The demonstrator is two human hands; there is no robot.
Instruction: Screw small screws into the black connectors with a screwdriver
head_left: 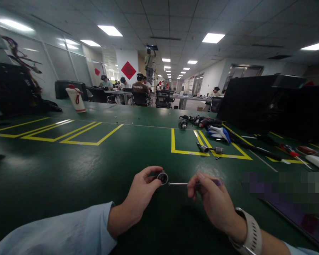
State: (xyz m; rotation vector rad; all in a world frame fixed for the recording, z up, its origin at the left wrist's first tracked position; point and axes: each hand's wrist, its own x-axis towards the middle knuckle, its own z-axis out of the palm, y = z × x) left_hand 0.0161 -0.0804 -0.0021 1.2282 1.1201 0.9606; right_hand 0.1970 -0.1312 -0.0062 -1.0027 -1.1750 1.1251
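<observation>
Between the thumb and fingers of my left hand point(139, 191) is a small round metal part point(163, 178), its dark hollow face turned towards me. My right hand point(214, 198) is closed around the handle of a thin screwdriver point(178, 183). The screwdriver's shaft points left, and its tip stops just short of the round part, apart from it. Whether a screw sits on the tip is too small to tell. Most of the handle is hidden in my fingers. Both hands are above the green table point(149, 156).
Two metal connector-like pieces point(203, 148) lie by yellow tape marks. Behind them are several dark cylindrical parts point(184, 124) and a blue-and-white glove point(219, 134). A red-handled screwdriver point(289, 150) lies right. A cup point(76, 100) stands far left; several people sit beyond the table.
</observation>
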